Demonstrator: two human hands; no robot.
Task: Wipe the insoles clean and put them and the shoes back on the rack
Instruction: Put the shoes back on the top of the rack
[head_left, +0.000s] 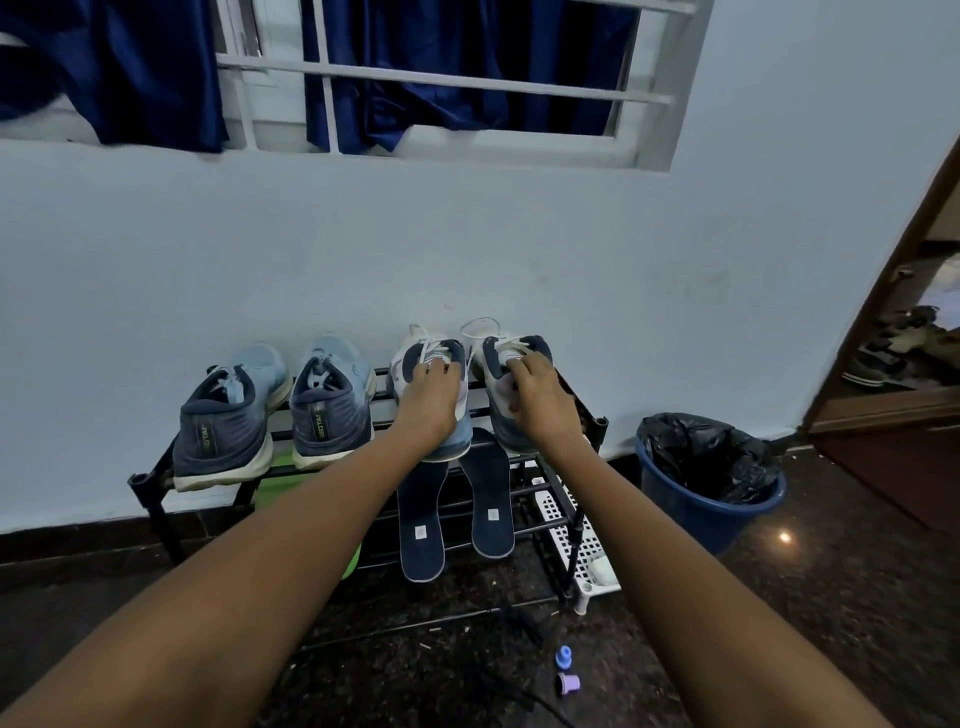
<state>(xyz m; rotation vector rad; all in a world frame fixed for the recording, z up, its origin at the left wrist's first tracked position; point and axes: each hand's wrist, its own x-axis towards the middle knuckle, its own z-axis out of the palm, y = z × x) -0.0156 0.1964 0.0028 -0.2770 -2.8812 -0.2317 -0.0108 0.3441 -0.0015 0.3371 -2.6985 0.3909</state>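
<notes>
A black metal shoe rack (150, 488) stands against the wall. On its top shelf at the right sit two white-and-navy shoes. My left hand (428, 402) grips the heel collar of the left white shoe (410, 353), and my right hand (543, 402) grips the heel collar of the right white shoe (496, 353). Two dark blue insoles (421, 525) (491, 501) lie side by side on the lower shelf beneath these shoes. A pair of blue shoes (228, 421) (332, 410) rests on the top shelf at the left.
A blue bin with a black liner (711, 478) stands right of the rack. A white plastic basket (587, 545) leans at the rack's right end, and a green item (275, 488) sits under it. Small purple caps (565, 673) lie on the dark floor. A doorway opens at far right.
</notes>
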